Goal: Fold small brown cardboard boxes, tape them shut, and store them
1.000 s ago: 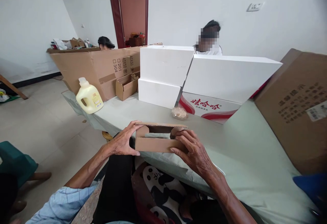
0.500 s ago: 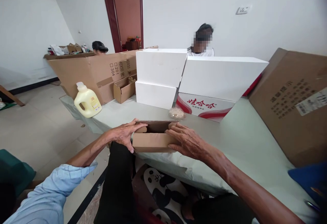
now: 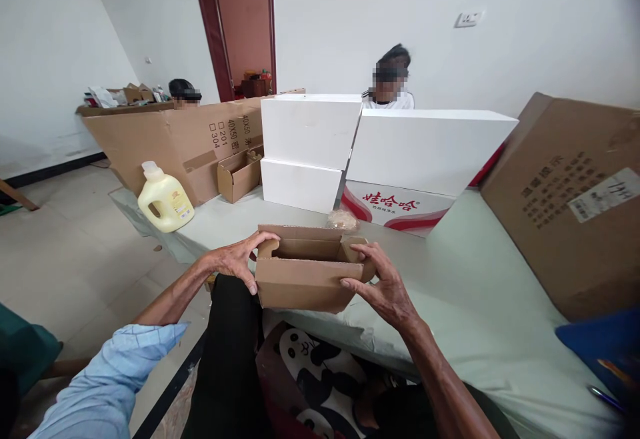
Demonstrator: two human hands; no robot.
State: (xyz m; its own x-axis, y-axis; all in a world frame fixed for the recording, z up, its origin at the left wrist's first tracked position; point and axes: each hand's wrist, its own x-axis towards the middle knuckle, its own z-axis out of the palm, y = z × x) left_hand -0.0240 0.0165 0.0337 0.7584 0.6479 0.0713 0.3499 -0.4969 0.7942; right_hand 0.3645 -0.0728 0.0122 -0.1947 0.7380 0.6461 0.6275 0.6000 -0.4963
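Observation:
A small brown cardboard box [image 3: 305, 284] with its top open stands at the near edge of the covered table, between my two hands. My left hand [image 3: 237, 262] grips its left end, fingers over the top edge and thumb on the front. At the right end, my right hand [image 3: 383, 285] pinches the corner, thumb on the front panel and fingers by a side flap. The inside of the box shows only in part. Just behind it sits a round tan bundle [image 3: 343, 219], its lower part hidden by the box.
White boxes [image 3: 310, 125] stand stacked ahead, beside a red-and-white printed carton [image 3: 395, 207]. A similar small cardboard box [image 3: 240, 175] and a yellow jug [image 3: 167, 200] are at left. Large cartons [image 3: 565, 205] flank the table [image 3: 470, 279]. Two people sit beyond.
The box's top has opened wider and its front panel now tilts more toward me. My right hand has shifted from lying over the front to holding the right corner.

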